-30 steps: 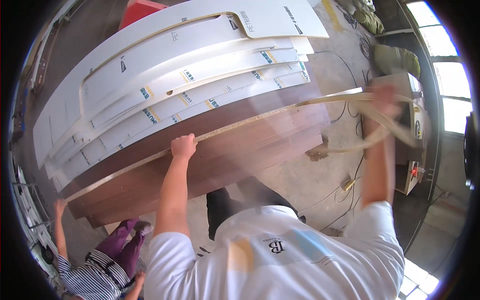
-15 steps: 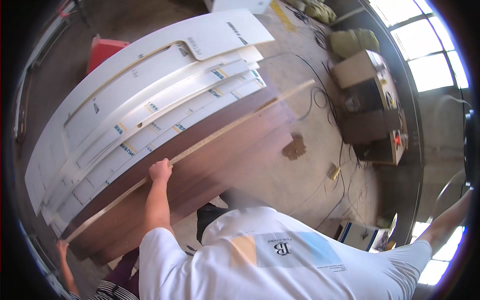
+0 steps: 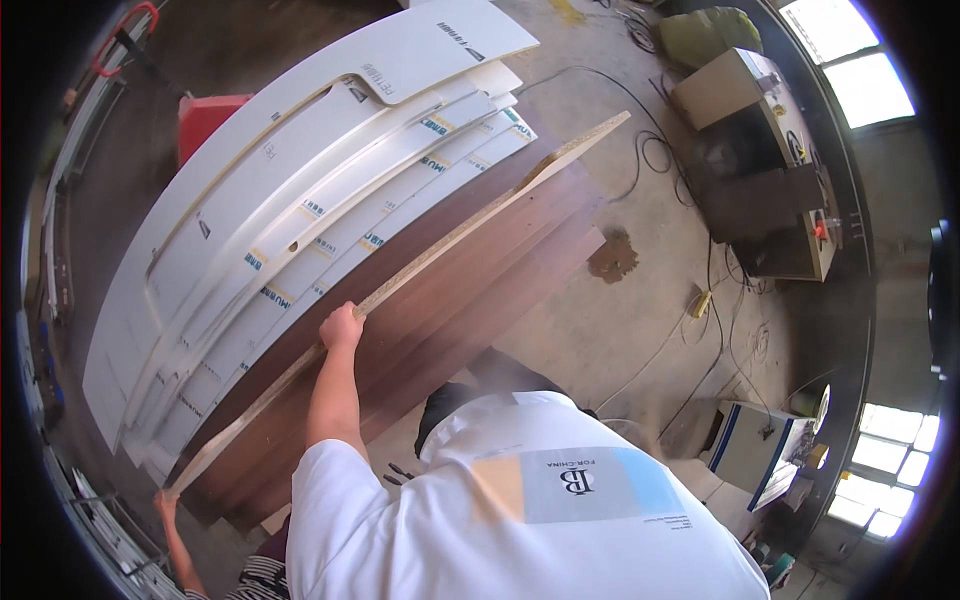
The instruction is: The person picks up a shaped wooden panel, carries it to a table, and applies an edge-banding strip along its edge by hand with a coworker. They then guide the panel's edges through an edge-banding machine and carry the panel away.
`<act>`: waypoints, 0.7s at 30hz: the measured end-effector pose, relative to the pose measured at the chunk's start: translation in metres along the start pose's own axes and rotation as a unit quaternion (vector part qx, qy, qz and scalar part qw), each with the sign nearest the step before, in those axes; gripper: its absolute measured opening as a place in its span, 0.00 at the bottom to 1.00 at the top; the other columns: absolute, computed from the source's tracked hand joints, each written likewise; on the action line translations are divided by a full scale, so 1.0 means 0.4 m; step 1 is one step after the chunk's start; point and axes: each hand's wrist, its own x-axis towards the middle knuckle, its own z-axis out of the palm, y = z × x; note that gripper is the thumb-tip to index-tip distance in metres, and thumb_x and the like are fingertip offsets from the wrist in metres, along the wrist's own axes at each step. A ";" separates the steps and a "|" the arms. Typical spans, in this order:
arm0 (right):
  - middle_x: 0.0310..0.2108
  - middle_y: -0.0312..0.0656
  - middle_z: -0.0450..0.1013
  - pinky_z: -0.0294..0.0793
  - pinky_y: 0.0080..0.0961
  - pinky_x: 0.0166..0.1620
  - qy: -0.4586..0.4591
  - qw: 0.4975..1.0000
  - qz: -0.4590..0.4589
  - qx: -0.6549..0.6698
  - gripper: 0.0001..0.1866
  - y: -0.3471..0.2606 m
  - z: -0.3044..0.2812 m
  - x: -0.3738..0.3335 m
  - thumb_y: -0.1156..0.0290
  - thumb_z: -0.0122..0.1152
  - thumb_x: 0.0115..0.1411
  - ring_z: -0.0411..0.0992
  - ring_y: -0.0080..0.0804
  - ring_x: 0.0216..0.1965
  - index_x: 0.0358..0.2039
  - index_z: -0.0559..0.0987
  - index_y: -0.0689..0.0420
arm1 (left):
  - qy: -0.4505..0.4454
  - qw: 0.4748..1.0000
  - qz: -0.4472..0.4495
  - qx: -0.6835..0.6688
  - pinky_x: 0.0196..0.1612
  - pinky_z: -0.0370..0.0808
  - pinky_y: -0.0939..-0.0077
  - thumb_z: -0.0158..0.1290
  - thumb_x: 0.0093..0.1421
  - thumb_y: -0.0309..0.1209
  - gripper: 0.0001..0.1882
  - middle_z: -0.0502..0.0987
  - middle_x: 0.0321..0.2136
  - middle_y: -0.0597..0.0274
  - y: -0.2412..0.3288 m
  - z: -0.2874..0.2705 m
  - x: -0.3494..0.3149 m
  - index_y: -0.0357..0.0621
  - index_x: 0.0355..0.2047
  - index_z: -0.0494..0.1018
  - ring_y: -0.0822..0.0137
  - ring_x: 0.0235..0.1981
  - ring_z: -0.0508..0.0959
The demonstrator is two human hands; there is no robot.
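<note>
Left hand (image 3: pixel 342 325) clamped over the pale upper edge of a long brown board (image 3: pixel 480 234), partway along it; right hand out of view, so I cannot tell its state. From my end of the feed, the board looks tilted on edge, between overlapping white panels (image 3: pixel 250 210) and lower brown boards (image 3: pixel 525 280) nearer the wearer's body. Co-worker's hand (image 3: pixel 165 500) at the board's far left end; no hand visible at its right end. I judge the two grips sit well apart to share the steadying of so long a piece, the thin edge giving fingers something to wrap. Staggered panel edges probably just reflect differing shapes. Brown stain (image 3: pixel 612 256) on the floor, right.
</note>
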 end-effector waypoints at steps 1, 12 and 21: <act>0.52 0.48 0.81 0.77 0.40 0.57 -0.052 0.999 -0.001 0.016 0.30 -0.071 0.017 -0.053 0.42 0.54 0.72 0.78 0.38 0.54 0.54 0.84 0.57 | -0.005 1.000 -0.007 -0.001 0.49 0.81 0.52 0.65 0.61 0.47 0.16 0.87 0.43 0.61 -0.021 -0.010 -0.021 0.56 0.45 0.80 0.51 0.48 0.85; 0.44 0.48 0.85 0.81 0.45 0.53 0.027 0.960 -0.274 -0.044 0.24 -0.759 -0.560 0.124 0.44 0.59 0.68 0.83 0.49 0.49 0.54 0.86 0.46 | 0.014 0.999 0.021 -0.036 0.48 0.79 0.53 0.65 0.61 0.45 0.14 0.86 0.41 0.64 -0.012 0.038 0.027 0.56 0.43 0.81 0.55 0.47 0.85; 0.56 0.43 0.80 0.78 0.44 0.58 0.265 0.633 -0.715 -0.134 0.27 -1.749 -0.725 0.124 0.57 0.73 0.57 0.77 0.46 0.58 0.57 0.81 0.47 | 0.080 0.996 0.022 -0.040 0.56 0.73 0.54 0.68 0.57 0.42 0.16 0.86 0.43 0.65 0.000 0.067 0.012 0.58 0.45 0.82 0.59 0.52 0.82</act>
